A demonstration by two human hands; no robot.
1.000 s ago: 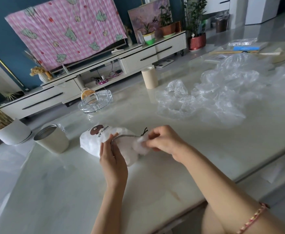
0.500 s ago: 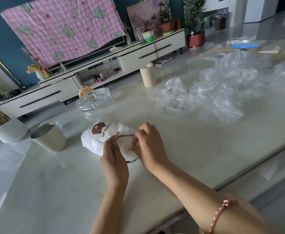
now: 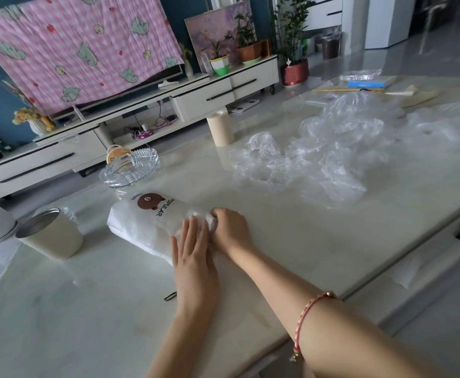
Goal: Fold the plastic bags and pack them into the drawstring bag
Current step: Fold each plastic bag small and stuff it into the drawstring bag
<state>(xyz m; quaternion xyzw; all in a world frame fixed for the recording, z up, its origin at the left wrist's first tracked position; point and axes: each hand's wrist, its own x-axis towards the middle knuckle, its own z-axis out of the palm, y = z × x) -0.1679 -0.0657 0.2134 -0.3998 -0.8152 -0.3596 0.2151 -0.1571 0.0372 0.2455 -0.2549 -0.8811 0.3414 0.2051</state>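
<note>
A white drawstring bag (image 3: 147, 222) printed with a brown bear and the word POPULAR lies on the pale table (image 3: 291, 241). My left hand (image 3: 192, 249) lies flat on the bag's near end with its fingers straight. Beside it, my right hand (image 3: 231, 231) has its fingers curled into crumpled clear plastic at the bag's mouth; the fingertips are hidden. A loose heap of clear plastic bags (image 3: 332, 151) lies farther right on the table. A bit of black cord (image 3: 170, 296) shows by my left wrist.
A cream metal-rimmed cup (image 3: 51, 236) stands left of the bag. A glass ashtray (image 3: 130, 169) sits behind it and a beige cylinder (image 3: 219, 128) farther back. Flat items and a blue packet (image 3: 368, 84) lie at the far right. The table edge runs along the right.
Both hands moved from holding the bag's mouth open to pressing down on it. My left hand now lies flat, and my right hand pushed the plastic into the opening.
</note>
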